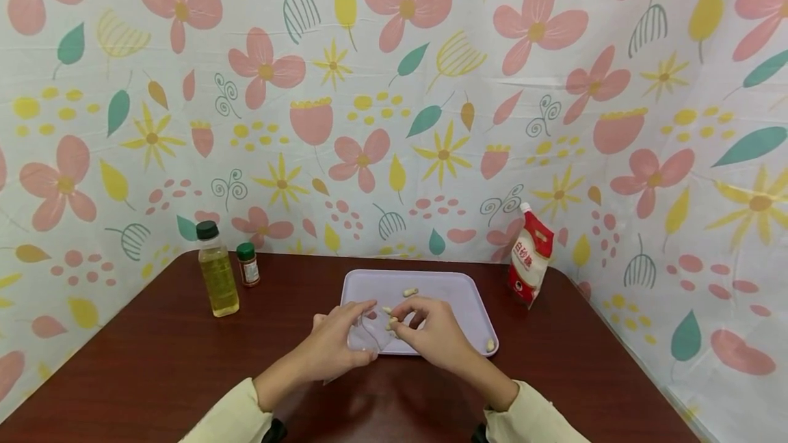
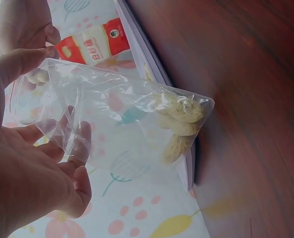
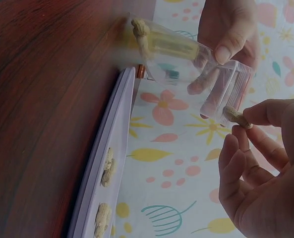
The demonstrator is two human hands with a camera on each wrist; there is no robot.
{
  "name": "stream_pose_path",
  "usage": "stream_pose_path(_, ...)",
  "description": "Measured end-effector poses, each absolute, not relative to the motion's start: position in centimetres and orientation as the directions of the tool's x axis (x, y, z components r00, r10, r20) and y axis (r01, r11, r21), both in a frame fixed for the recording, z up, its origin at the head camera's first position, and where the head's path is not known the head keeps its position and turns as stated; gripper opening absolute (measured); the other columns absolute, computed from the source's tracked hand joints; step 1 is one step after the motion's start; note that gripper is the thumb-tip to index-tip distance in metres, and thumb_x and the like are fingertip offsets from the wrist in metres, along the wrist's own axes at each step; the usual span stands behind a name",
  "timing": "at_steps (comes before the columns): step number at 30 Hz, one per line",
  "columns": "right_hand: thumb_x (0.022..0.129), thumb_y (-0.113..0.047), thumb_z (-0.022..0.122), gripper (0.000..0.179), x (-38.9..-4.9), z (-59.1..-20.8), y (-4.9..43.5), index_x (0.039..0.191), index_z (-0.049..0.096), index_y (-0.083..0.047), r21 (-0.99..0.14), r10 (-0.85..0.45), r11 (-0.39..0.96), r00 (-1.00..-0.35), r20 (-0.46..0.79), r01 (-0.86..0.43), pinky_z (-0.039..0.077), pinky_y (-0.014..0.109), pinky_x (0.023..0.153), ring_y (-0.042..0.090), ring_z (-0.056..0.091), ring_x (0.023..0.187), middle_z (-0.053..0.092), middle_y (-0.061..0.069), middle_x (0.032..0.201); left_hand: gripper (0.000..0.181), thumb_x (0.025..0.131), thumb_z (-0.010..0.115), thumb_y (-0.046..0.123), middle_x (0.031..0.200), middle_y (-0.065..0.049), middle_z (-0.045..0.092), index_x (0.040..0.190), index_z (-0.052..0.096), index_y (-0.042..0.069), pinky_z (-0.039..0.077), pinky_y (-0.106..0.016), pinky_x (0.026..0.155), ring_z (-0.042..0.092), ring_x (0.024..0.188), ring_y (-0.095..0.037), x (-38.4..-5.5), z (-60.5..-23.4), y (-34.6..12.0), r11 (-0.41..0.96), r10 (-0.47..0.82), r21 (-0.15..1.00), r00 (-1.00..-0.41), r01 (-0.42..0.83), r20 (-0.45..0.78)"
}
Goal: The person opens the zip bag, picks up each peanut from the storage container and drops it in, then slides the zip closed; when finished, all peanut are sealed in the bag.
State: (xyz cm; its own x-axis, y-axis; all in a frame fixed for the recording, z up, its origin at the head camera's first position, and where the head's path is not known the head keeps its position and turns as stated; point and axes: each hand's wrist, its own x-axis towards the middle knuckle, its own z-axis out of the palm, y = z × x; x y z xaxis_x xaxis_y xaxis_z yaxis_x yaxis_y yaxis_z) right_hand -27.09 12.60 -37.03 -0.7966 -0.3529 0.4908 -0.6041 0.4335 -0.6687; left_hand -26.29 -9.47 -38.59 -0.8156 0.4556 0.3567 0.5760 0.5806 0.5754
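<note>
Tray [image 1: 446,292] between bottle [image 1: 220,286] and sugar packet [image 1: 531,258]

On the table [image 1: 123,368], the bottle is standing near the back left corner, a jar [image 1: 249,269] to its right, the sugar packet near the back right corner. On the tray, one peanut [image 1: 410,292] is lying toward the back edge, another peanut [image 1: 490,345] in the front right corner. At its front left corner, the left hand [image 1: 332,344] is holding a bag [image 2: 117,99] with peanuts [image 2: 182,116] inside, the right hand [image 1: 434,333] a peanut [image 3: 236,117] at the bag's mouth.
</note>
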Motion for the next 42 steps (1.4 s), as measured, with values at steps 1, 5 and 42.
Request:
stream_pose_path(1, 0.085, -0.008, 0.076, 0.007, -27.1, -37.0, 12.6, 0.091, 0.076, -0.007, -0.669, -0.354, 0.433, -0.796, 0.491, -0.604, 0.05, 0.027, 0.053, 0.008, 0.06, 0.061, 0.072, -0.004, 0.087, 0.074, 0.079, 0.08, 0.027, 0.126, 0.003, 0.062, 0.144, 0.05, 0.012, 0.024, -0.045, 0.082, 0.052, 0.108, -0.019, -26.3, -38.6, -9.5, 0.581, 0.456, 0.577, -0.816, 0.575, 0.355)
stream_pose_path(5, 0.085, -0.009, 0.076, 0.006, -27.1, -37.1, 12.7, 0.091, 0.076, -0.007, -0.667, -0.358, 0.433, -0.795, 0.49, -0.606, 0.05, 0.026, 0.053, 0.008, 0.06, 0.062, 0.072, -0.003, 0.087, 0.074, 0.079, 0.08, 0.027, 0.126, 0.003, 0.061, 0.144, 0.049, 0.012, 0.024, -0.045, 0.082, 0.052, 0.109, -0.019, -26.2, -38.5, -9.4, 0.581, 0.456, 0.581, -0.819, 0.57, 0.348)
stream_pose_path(42, 0.085, -0.006, 0.074, 0.011, -28.0, -37.8, 13.0, 0.087, 0.075, -0.016, -0.702, -0.335, 0.465, -0.841, 0.425, -0.54, 0.05, 0.027, 0.053, 0.011, 0.061, 0.061, 0.072, -0.005, 0.085, 0.074, 0.079, 0.083, 0.021, 0.121, -0.001, 0.063, 0.144, 0.05, 0.008, 0.024, -0.047, 0.078, 0.055, 0.11, -0.025, -27.4, -38.0, -12.0, 0.614, 0.415, 0.553, -0.827, 0.563, 0.38)
